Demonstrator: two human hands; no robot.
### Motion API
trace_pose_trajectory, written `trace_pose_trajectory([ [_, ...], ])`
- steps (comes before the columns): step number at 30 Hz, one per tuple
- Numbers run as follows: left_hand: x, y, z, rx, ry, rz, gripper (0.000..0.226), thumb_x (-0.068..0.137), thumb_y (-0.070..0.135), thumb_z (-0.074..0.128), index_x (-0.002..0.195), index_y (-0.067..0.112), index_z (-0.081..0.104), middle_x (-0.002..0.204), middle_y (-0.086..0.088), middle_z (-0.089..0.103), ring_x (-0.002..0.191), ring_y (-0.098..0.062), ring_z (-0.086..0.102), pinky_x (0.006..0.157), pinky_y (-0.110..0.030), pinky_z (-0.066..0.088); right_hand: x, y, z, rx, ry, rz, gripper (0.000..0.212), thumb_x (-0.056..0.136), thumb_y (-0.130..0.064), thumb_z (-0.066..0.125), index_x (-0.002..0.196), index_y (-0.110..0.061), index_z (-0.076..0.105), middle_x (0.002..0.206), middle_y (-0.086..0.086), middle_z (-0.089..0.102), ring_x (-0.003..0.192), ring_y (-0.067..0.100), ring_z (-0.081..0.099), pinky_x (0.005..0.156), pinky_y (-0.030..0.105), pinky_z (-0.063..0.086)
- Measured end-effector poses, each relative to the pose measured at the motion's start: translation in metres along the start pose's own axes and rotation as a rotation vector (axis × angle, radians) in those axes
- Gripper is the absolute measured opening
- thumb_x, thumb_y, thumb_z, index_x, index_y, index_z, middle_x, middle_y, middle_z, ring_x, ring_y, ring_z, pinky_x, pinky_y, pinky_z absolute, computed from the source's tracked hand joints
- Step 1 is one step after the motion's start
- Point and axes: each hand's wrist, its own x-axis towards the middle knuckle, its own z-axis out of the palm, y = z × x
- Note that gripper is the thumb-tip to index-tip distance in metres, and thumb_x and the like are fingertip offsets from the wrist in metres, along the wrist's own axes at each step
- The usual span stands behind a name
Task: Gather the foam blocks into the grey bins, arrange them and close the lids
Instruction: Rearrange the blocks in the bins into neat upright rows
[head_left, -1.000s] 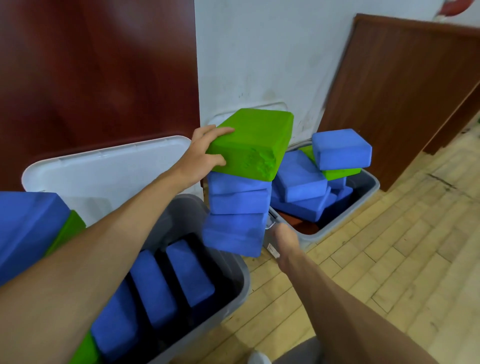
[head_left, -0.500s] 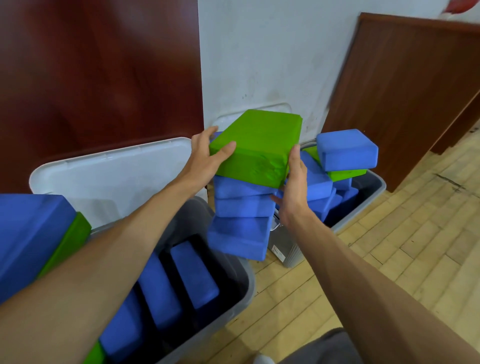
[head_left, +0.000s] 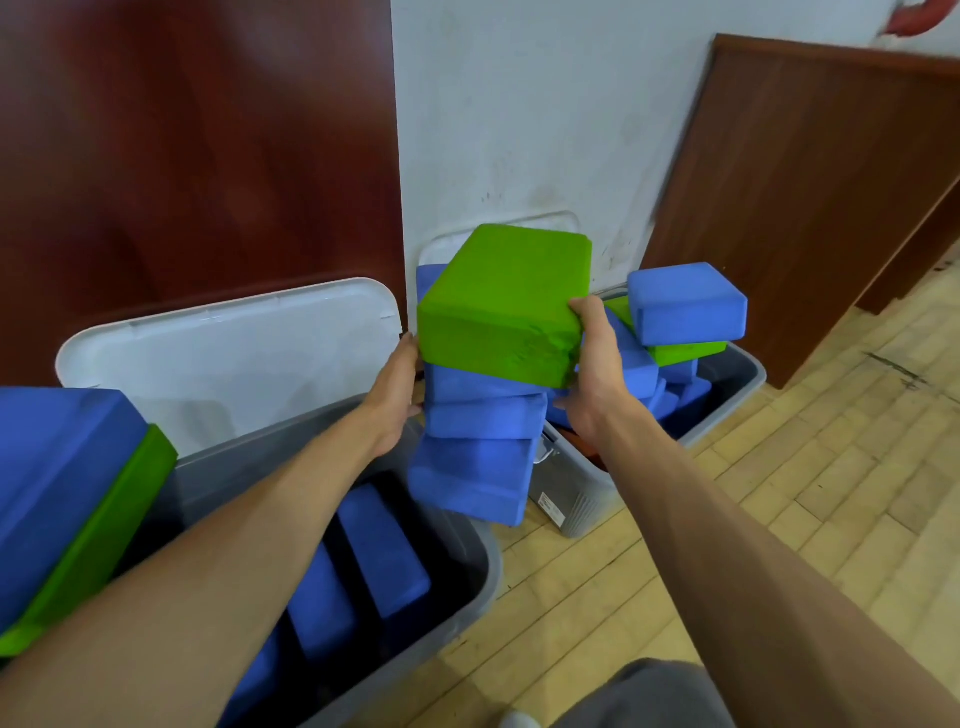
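Observation:
I hold a stack of foam blocks between both hands, over the gap between two grey bins. A green block tops it, with three blue blocks under it, the lowest tilted. My left hand clasps the stack's left side, its fingers hidden behind. My right hand grips the right side, thumb over the green block's corner. The left bin holds blue blocks standing on edge. The right bin is heaped with blocks, a blue one on top of a green one.
The left bin's white lid stands open against a dark red panel. A second lid leans on the white wall. A blue block and a green block sit at the near left. A brown board leans at the right on the wooden floor.
My right hand rose from below to the stack's right side and now grips the green block's corner. My left hand slid from the green block's top down to the stack's left side.

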Motion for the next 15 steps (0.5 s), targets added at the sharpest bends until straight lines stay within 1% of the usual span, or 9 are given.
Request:
trace_pose_trajectory([
  [1, -0.001, 0.001, 0.0, 0.006, 0.01, -0.001, 0.029, 0.102, 0.034, 0.032, 0.098, 0.029, 0.06, 0.093, 0.015, 0.061, 0.084, -0.006, 0.057, 0.093, -0.042, 0.045, 0.0, 0.002, 0.0, 0.022, -0.02, 0.012, 0.027, 0.086, -0.046, 0.058, 0.099, -0.023, 0.065, 0.097, -0.001, 0.071, 0.086, 0.02, 0.066, 0.073, 0.034, 0.051],
  [2, -0.001, 0.003, 0.0, 0.013, 0.017, -0.002, 0.03, 0.101, 0.03, 0.032, 0.091, 0.028, 0.059, 0.09, 0.014, 0.06, 0.081, -0.007, 0.056, 0.091, -0.042, 0.045, -0.001, 0.005, 0.001, 0.039, -0.026, 0.024, 0.04, 0.084, -0.049, 0.061, 0.115, -0.024, 0.062, 0.108, 0.0, 0.071, 0.094, 0.02, 0.068, 0.078, 0.036, 0.054],
  [3, -0.001, 0.002, -0.001, 0.013, 0.021, -0.008, 0.03, 0.101, 0.028, 0.032, 0.087, 0.027, 0.058, 0.088, 0.013, 0.06, 0.08, -0.008, 0.055, 0.088, -0.04, 0.045, -0.004, 0.005, 0.001, 0.043, -0.018, 0.034, 0.048, 0.084, -0.05, 0.061, 0.124, -0.023, 0.057, 0.113, 0.001, 0.069, 0.097, 0.019, 0.068, 0.078, 0.036, 0.055],
  [5, -0.001, 0.001, -0.002, 0.018, 0.02, -0.016, 0.027, 0.1, 0.028, 0.033, 0.084, 0.026, 0.056, 0.086, 0.012, 0.058, 0.082, -0.01, 0.053, 0.082, -0.038, 0.046, -0.01, 0.006, -0.001, -0.007, 0.021, 0.02, 0.05, 0.087, -0.047, 0.059, 0.129, -0.021, 0.049, 0.113, 0.0, 0.066, 0.091, 0.015, 0.066, 0.068, 0.031, 0.051],
  [6, -0.003, 0.002, -0.003, -0.001, 0.017, -0.019, 0.025, 0.099, 0.029, 0.034, 0.083, 0.027, 0.054, 0.084, 0.011, 0.056, 0.083, -0.012, 0.051, 0.081, -0.037, 0.046, -0.011, 0.007, -0.003, -0.024, 0.036, 0.004, 0.052, 0.086, -0.045, 0.06, 0.13, -0.02, 0.046, 0.113, 0.0, 0.063, 0.091, 0.015, 0.065, 0.069, 0.033, 0.052],
  [8, -0.003, 0.002, -0.005, -0.042, 0.011, -0.021, 0.023, 0.098, 0.032, 0.035, 0.083, 0.027, 0.052, 0.081, 0.009, 0.055, 0.083, -0.015, 0.048, 0.081, -0.037, 0.044, -0.015, 0.007, -0.006, -0.052, 0.038, -0.054, 0.064, 0.081, -0.046, 0.062, 0.135, -0.018, 0.042, 0.116, 0.001, 0.061, 0.098, 0.016, 0.063, 0.084, 0.04, 0.053],
  [10, -0.007, 0.005, -0.004, -0.054, -0.007, -0.02, 0.025, 0.099, 0.04, 0.034, 0.085, 0.03, 0.053, 0.084, 0.008, 0.055, 0.083, -0.016, 0.049, 0.08, -0.036, 0.043, -0.018, 0.001, -0.005, -0.103, 0.015, -0.119, 0.072, 0.074, -0.048, 0.063, 0.137, -0.019, 0.042, 0.117, 0.0, 0.061, 0.101, 0.016, 0.063, 0.09, 0.041, 0.052],
  [13, -0.013, 0.01, -0.003, -0.094, 0.0, -0.021, 0.025, 0.099, 0.042, 0.035, 0.082, 0.033, 0.051, 0.083, 0.008, 0.051, 0.087, -0.022, 0.043, 0.081, -0.036, 0.041, -0.024, -0.017, -0.002, -0.134, -0.036, -0.202, 0.072, 0.071, -0.045, 0.064, 0.135, -0.018, 0.044, 0.106, -0.004, 0.062, 0.091, 0.011, 0.064, 0.076, 0.032, 0.052],
  [15, -0.014, 0.019, -0.005, -0.124, 0.077, 0.011, 0.025, 0.098, 0.037, 0.034, 0.079, 0.029, 0.047, 0.08, 0.006, 0.049, 0.082, -0.023, 0.041, 0.076, -0.033, 0.04, -0.028, -0.021, 0.001, -0.123, -0.06, -0.191, 0.077, 0.062, -0.049, 0.064, 0.131, -0.018, 0.046, 0.1, -0.006, 0.061, 0.087, 0.011, 0.063, 0.073, 0.031, 0.05],
])
